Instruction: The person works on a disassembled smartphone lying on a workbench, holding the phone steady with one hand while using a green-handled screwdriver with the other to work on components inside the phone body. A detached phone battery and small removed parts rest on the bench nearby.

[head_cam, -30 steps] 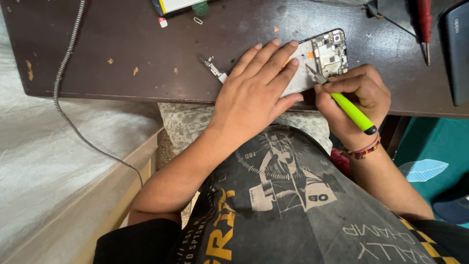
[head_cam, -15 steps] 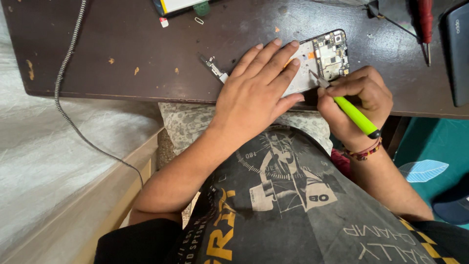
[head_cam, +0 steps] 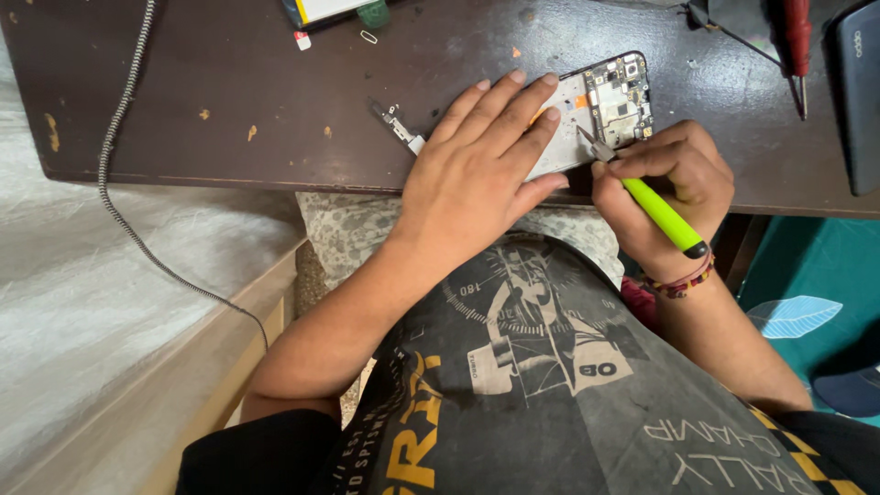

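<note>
Dark brown table, lime-green tool handle.
Opened phone white with black-and-gold board, orange tab; grey-black shirt printed in white and yellow; red screwdriver; teal floor.

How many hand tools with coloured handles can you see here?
2. A green-handled tool is gripped in the right hand, its tip at the opened phone. A red-handled screwdriver lies on the desk at top right. Others may lie out of view.
</note>
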